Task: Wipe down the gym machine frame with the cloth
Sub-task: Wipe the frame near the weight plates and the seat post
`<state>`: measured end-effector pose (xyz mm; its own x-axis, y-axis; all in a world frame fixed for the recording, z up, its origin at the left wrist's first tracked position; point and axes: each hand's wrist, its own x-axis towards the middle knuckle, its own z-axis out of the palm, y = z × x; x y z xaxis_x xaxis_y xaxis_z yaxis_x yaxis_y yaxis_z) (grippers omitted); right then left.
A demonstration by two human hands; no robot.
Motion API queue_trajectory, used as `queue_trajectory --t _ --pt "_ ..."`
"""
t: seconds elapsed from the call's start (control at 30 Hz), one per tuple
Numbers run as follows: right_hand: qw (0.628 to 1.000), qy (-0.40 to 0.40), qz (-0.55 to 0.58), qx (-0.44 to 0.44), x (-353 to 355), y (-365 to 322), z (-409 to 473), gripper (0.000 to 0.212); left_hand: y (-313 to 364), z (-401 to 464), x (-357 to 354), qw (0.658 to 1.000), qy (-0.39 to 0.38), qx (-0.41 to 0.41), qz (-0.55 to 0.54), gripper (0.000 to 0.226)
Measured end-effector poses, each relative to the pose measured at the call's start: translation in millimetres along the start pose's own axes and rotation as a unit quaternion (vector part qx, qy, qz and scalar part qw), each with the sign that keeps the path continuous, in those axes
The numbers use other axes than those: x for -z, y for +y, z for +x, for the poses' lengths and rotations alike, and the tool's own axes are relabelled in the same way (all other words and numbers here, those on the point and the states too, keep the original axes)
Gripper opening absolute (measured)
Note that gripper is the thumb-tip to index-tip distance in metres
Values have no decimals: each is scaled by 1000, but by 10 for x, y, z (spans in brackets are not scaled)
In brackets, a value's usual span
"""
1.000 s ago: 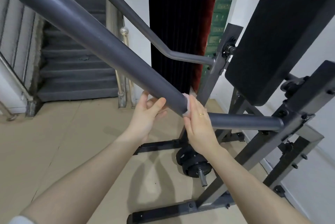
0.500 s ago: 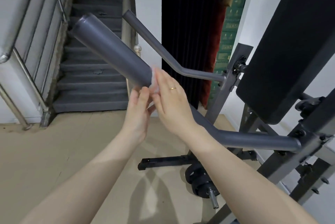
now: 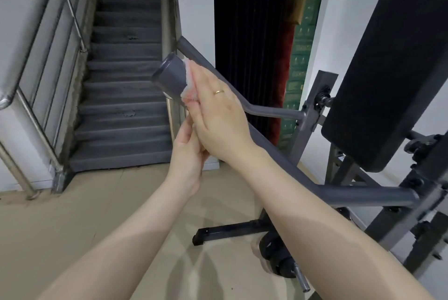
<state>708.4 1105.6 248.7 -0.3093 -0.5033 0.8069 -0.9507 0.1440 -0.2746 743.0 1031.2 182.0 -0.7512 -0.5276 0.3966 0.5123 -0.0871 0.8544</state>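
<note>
Both hands slid up the near handle bar (image 3: 286, 161) since earlier. Left hand (image 3: 188, 154) steadies underneath, grip hidden. Right hand (image 3: 218, 110) presses cloth (image 3: 188, 82) with flat fingers near the far end cap; wrap round, finish the tip.
</note>
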Motion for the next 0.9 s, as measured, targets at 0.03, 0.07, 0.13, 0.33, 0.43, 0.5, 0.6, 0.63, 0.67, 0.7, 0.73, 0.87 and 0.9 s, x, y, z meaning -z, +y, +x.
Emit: queue_trajectory --t 0.03,0.07,0.13,0.33,0.43,0.5,0.6,0.63,0.67,0.7,0.73,0.87,0.9 --pt "1000 3 -7 6 -17 12 -13 53 -6 -2 12 1000 -1 3 -3 25" --pt "1000 -9 -19 5 -8 74 -95 54 -14 -8 26 1000 -8 4 -2 28" --pt "998 -39 -34 -24 68 313 -399 55 -22 -37 39 1000 -30 2 0 36" --pt "987 40 -79 -134 59 468 -889 55 -129 -103 34 997 -63 36 -21 34" --pt "985 100 -90 -112 -194 276 -656 62 -247 -140 -26 995 -69 70 -24 35" --pt "986 108 -89 -90 -249 376 -715 64 -364 -183 -31 993 -76 84 -26 37" --pt "978 102 -79 -166 -104 729 -1225 65 -559 -299 -42 987 -94 125 -15 34" --pt "966 104 -82 -223 -27 852 -1429 63 -622 -335 -55 986 -93 138 -10 30" --pt "951 93 -95 -278 45 961 -1603 61 -688 -365 -74 984 -92 150 -4 27" --pt "939 73 -111 -319 105 1049 -1723 57 -755 -393 -101 983 -96 159 2 25" --pt "932 61 -111 -340 132 1128 -1789 52 -810 -422 -140 980 -103 169 7 24" --pt "949 85 0 -303 92 1157 -1636 47 -1009 -498 -389 975 -134 177 17 38" --pt "962 68 3 -264 85 1140 -1626 53 -1072 -506 -461 974 -148 173 11 47"
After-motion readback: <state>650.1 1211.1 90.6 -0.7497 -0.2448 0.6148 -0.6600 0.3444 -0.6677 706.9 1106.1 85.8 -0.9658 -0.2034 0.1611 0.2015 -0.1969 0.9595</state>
